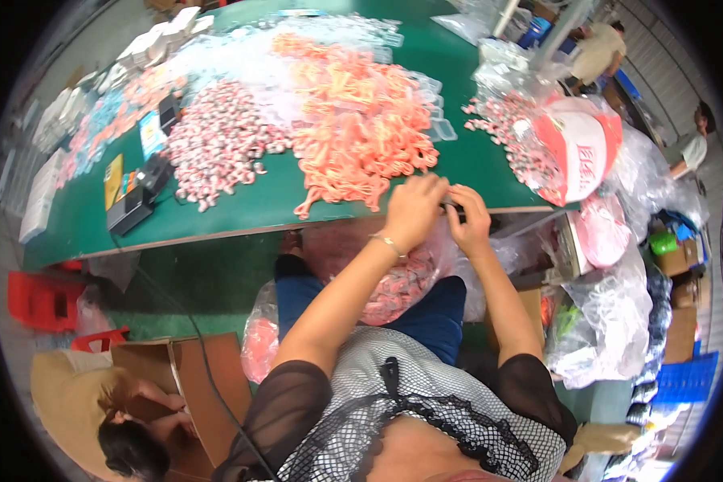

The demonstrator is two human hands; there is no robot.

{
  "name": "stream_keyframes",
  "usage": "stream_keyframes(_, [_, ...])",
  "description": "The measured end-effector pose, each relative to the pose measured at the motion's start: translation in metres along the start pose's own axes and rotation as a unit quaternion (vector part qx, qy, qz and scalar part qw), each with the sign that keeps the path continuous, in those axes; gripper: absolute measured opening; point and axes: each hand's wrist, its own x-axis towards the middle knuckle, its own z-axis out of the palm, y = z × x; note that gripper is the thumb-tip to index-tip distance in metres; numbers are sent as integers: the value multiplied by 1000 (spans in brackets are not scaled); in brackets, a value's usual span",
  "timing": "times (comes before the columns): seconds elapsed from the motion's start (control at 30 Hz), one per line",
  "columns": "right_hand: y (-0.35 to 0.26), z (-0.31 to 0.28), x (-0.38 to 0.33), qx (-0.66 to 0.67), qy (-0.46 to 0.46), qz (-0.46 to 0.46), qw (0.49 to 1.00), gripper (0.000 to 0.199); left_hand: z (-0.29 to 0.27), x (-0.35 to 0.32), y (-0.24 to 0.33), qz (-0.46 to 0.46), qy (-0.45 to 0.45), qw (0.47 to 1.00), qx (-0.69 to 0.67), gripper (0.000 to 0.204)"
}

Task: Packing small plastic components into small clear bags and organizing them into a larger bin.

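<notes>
My left hand [412, 210] and my right hand [469, 220] meet at the near edge of the green table [257, 229]. Both have their fingers pinched together around something small, partly dark, that I cannot make out. Just beyond my left hand lies a heap of orange looped straps [361, 120], with a few loops reaching toward the table edge. Left of it spreads a pile of small round pink-and-white pieces [217, 145]. Below my hands, between my knees, a clear plastic bag [402, 289] holds many pinkish pieces.
Clear plastic pieces [435, 104] edge the orange heap. A black box [130, 210] stands at the table's left. To the right, a red-and-white sack [578, 149] lies beside more pink pieces. Red stools [44, 301] and a person bending at a cardboard box [217, 386] are lower left.
</notes>
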Motion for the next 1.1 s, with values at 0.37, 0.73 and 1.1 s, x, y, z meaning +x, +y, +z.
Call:
stream_keyframes(0.37, [-9,-22,-11,16,-75,12,997,28,5,-16,-2,56,10,994,-97,26])
stream_keyframes(0.73, [-50,-34,0,116,-186,125,967,21,-22,-40,-5,40,-19,985,-165,25])
stream_keyframes(1.1, [-1,-25,60,110,-170,184,962,15,59,-178,-51,-110,-263,957,-62,23])
